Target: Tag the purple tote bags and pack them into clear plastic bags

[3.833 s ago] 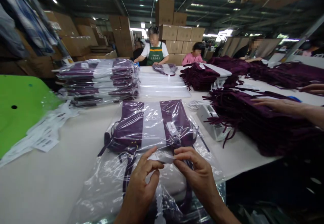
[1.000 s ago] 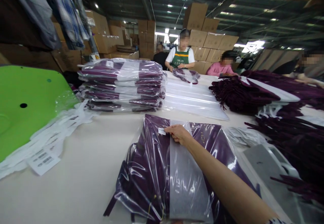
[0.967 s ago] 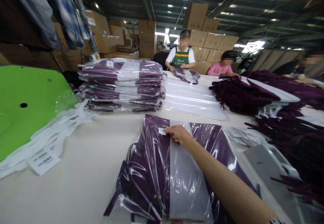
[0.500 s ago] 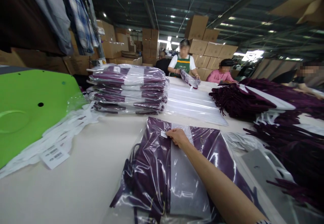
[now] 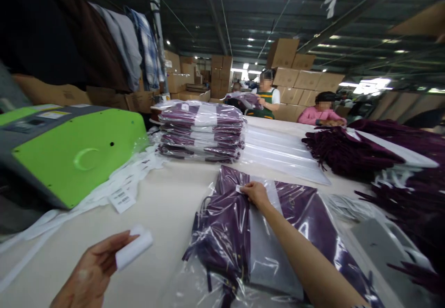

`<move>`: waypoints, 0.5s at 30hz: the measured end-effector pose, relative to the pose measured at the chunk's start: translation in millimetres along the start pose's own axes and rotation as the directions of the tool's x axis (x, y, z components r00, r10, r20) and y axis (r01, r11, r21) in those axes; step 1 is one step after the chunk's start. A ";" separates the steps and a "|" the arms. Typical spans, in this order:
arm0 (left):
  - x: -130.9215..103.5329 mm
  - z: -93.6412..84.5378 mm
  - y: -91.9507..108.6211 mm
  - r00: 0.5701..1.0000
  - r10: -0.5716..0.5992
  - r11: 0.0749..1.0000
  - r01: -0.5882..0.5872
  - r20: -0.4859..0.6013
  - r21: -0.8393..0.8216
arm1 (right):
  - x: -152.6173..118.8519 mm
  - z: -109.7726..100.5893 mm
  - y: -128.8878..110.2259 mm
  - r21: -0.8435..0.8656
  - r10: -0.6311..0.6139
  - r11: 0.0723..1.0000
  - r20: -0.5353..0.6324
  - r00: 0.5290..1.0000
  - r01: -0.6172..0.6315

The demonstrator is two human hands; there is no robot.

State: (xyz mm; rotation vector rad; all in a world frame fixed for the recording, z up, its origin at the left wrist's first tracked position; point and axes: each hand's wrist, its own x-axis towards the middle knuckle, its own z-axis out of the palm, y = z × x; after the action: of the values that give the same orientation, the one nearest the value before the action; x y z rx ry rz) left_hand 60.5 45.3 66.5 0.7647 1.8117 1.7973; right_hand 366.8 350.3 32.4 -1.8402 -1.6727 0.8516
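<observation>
A purple garment in a clear plastic bag lies on the white table, with a pale grey strip down its middle. My right hand rests on the bag's upper part, its fingers closed at a small white label there. At the lower left, over the table, my left hand holds a small white curled label between thumb and fingers.
Bagged purple garments are stacked behind, beside clear bags. A green machine and white label strips stand left. Dark purple garments lie right. Two people are across the table.
My left hand has come into view at the lower left with a white label. The view has shifted left and up. My right hand stays at the bag's label.
</observation>
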 end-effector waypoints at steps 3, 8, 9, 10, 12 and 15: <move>-3.9 -14.0 11.4 0.984 0.173 0.952 -0.158 -0.036 0.263 | -6.0 -1.1 -5.2 -0.090 -0.048 0.995 -0.050 0.998 0.043; 5.2 -33.8 8.5 0.965 0.262 0.814 -0.225 0.007 0.536 | -15.1 1.3 1.4 -0.334 -0.386 0.888 -0.165 0.908 0.317; 12.9 -38.2 5.1 0.960 0.281 0.795 -0.244 0.020 0.555 | -17.8 3.2 5.7 -0.384 -0.497 0.827 -0.159 0.853 0.411; 22.3 -41.9 1.9 0.954 0.298 0.783 -0.264 0.032 0.564 | -20.3 6.0 10.7 -0.421 -0.594 0.759 -0.132 0.794 0.497; 44.7 -45.3 -2.4 0.955 0.294 0.800 -0.265 0.033 0.538 | -23.5 14.3 21.8 -0.472 -0.724 0.620 -0.037 0.689 0.626; 82.9 -38.9 -0.5 0.979 0.204 0.901 -0.181 -0.016 0.394 | -22.3 32.5 38.3 -0.510 -0.767 0.516 0.083 0.636 0.688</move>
State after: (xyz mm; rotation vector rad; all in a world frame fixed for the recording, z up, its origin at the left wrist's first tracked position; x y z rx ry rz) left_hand -26.6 73.0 71.6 1.0861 2.2396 1.5994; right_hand 367.6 322.4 -14.9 -1.1542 -2.4255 -0.1237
